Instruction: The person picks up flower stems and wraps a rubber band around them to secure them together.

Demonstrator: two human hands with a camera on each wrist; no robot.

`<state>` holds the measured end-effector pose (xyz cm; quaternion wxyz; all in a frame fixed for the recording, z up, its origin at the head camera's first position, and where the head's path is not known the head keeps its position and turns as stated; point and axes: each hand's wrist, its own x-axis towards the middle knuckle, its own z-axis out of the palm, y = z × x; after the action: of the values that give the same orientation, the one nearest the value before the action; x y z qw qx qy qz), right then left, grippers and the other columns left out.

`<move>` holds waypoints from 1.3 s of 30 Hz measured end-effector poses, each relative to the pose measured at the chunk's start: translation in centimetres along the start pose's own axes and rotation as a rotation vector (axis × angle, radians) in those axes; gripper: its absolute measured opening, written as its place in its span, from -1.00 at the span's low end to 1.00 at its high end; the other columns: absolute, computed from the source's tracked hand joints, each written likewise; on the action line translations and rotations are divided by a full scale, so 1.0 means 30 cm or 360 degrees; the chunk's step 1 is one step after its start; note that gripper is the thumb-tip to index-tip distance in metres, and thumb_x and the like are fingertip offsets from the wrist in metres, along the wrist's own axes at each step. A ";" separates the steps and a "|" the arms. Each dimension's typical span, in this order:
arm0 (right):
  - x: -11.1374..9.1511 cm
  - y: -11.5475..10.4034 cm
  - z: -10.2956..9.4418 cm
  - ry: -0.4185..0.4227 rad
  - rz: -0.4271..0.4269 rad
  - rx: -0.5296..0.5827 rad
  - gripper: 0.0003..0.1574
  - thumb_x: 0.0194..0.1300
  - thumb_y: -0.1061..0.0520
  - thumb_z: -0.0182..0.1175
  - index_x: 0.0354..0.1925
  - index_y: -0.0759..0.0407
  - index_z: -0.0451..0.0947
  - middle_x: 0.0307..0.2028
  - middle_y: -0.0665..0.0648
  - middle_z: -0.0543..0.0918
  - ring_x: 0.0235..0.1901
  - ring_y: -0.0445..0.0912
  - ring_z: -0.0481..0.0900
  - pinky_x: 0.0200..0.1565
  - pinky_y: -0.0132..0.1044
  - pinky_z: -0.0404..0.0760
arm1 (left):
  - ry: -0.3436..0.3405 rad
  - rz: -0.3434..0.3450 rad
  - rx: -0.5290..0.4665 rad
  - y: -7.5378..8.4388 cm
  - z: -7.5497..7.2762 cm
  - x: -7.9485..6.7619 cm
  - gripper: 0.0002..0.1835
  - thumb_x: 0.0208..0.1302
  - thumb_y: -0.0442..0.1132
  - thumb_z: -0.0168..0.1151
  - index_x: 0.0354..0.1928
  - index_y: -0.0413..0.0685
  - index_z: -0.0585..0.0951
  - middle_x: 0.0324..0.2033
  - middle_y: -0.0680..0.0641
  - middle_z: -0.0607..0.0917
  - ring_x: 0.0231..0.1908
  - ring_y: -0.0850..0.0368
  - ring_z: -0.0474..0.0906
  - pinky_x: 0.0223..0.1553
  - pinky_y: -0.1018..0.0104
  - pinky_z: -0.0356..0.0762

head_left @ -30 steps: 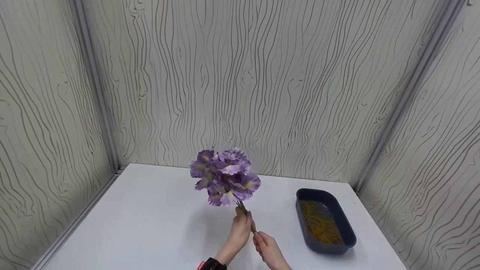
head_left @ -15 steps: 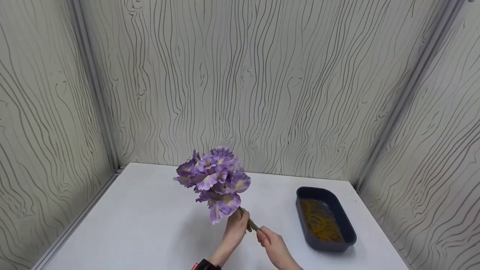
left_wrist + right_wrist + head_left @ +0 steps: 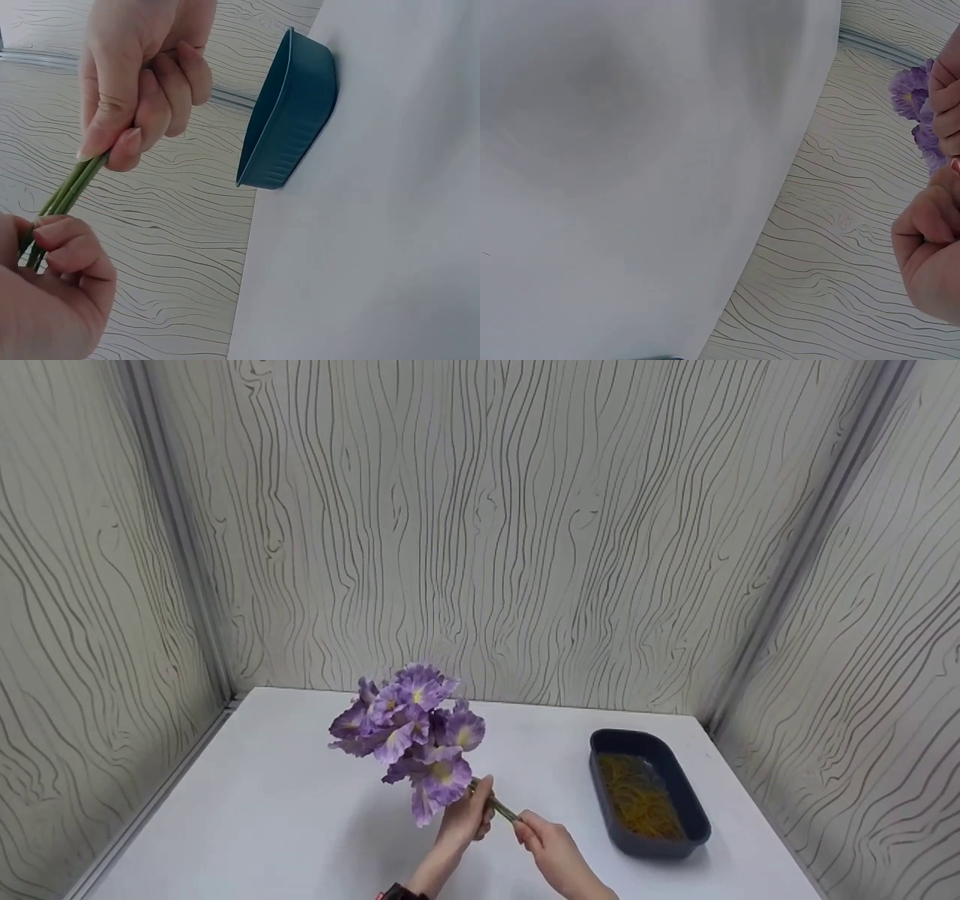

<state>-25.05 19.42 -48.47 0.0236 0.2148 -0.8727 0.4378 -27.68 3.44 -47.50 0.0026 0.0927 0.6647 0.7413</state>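
A bunch of purple flowers (image 3: 405, 735) with yellow centres tilts up and left above the white table in the head view. My left hand (image 3: 466, 814) grips its green stems (image 3: 71, 184) just below the blooms. At the lower end of the stems, my right hand (image 3: 551, 847) pinches them between thumb and forefinger, the other fingers curled. A short length of stem shows between the two hands in the left wrist view. In the right wrist view both hands sit at the right edge, with part of the blooms (image 3: 922, 112) behind them.
A dark blue rectangular tub (image 3: 697, 829) stands on the table's right side, holding a tangle of yellowish rubber bands (image 3: 641, 802). The white table (image 3: 247, 810) ends at wood-grain patterned walls (image 3: 450, 510) behind and at both sides.
The blooms have swung left and slightly down, so the bunch leans more. My left hand has shifted a little left and down; the right hand has moved slightly right, still pinching the stem ends.
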 end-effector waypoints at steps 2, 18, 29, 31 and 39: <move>0.002 0.001 -0.002 -0.0031 0.0005 0.0011 -0.67 0.37 -0.02 -0.10 -0.47 0.14 0.34 -0.62 -0.13 0.29 -0.64 -0.26 0.18 -0.57 -0.38 0.23 | -0.0045 0.0017 0.0001 -0.002 -0.010 0.002 -0.60 0.34 -0.15 -0.05 -0.62 -0.23 0.41 -0.87 0.07 0.33 -0.90 0.34 0.19 -0.86 0.54 0.11; 0.018 0.015 -0.001 -0.0209 -0.0069 0.0071 -0.66 0.36 -0.03 -0.11 -0.47 0.13 0.36 -0.62 -0.15 0.30 -0.62 -0.27 0.22 -0.52 -0.36 0.26 | -0.0158 -0.0143 -0.0044 -0.009 -0.063 -0.019 -0.73 0.16 -0.26 -0.05 -0.67 -0.15 0.43 -0.85 0.03 0.38 -0.89 0.30 0.21 -0.87 0.50 0.16; 0.023 0.017 0.003 -0.0399 0.0031 0.0258 -0.68 0.40 0.14 -0.14 -0.49 0.23 0.33 -0.62 -0.10 0.28 -0.62 -0.23 0.19 -0.52 -0.37 0.19 | -0.0243 -0.0082 0.0084 -0.034 -0.075 -0.028 -0.63 0.20 -0.28 -0.13 -0.77 -0.10 0.39 -0.94 0.12 0.28 -0.94 0.38 0.10 -0.92 0.53 0.00; 0.026 0.033 0.008 -0.0428 0.0032 0.0266 -0.68 0.41 0.12 -0.14 -0.48 0.20 0.33 -0.62 -0.10 0.29 -0.61 -0.23 0.20 -0.52 -0.37 0.19 | -0.0206 -0.0081 0.0086 -0.051 -0.076 -0.024 -0.65 0.14 -0.30 -0.11 -0.79 -0.10 0.39 -0.95 0.12 0.27 -0.94 0.36 0.09 -0.92 0.52 -0.02; 0.027 0.036 0.002 -0.0440 -0.0023 0.0235 -0.65 0.41 0.09 -0.14 -0.48 0.25 0.34 -0.62 -0.13 0.29 -0.61 -0.26 0.22 -0.52 -0.38 0.21 | -0.0088 -0.0103 0.0129 -0.065 -0.066 -0.025 -0.67 0.05 -0.28 -0.08 -0.84 -0.12 0.31 -0.97 0.19 0.21 -0.92 0.39 0.05 -0.91 0.53 -0.07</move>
<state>-26.21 19.65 -49.14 -0.1093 0.2805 -0.8315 0.4669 -27.45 1.63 -49.73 0.0411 0.0916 0.6965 0.7105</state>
